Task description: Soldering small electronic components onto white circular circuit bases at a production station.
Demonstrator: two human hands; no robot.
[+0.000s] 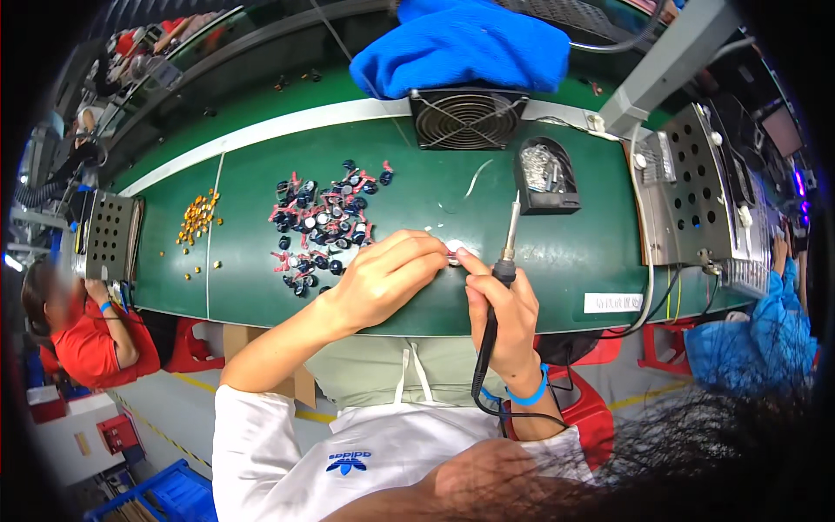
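Note:
My left hand (383, 280) is closed, thumb and fingers pinched at the edge of a small round whitish part (454, 247) with a bit of red on it; the fingers hide most of it. Gripped in my right hand (511, 324) is a soldering iron (511, 237), its metal tip pointing up and away from that part. The right index finger reaches over and touches the small part. Left of my hands lies a loose heap of small dark round components (326, 217) with red wires or tabs. A thin pale strand (476, 178) rests on the green table beyond them.
A black bin (550, 209) of small metal pieces stands at the right, beside a fan (467, 120) with blue cloth (461, 45) above it. Small yellow-orange parts (198, 217) lie far left. A perforated metal box (687, 187) borders the right side. Co-workers sit on both sides.

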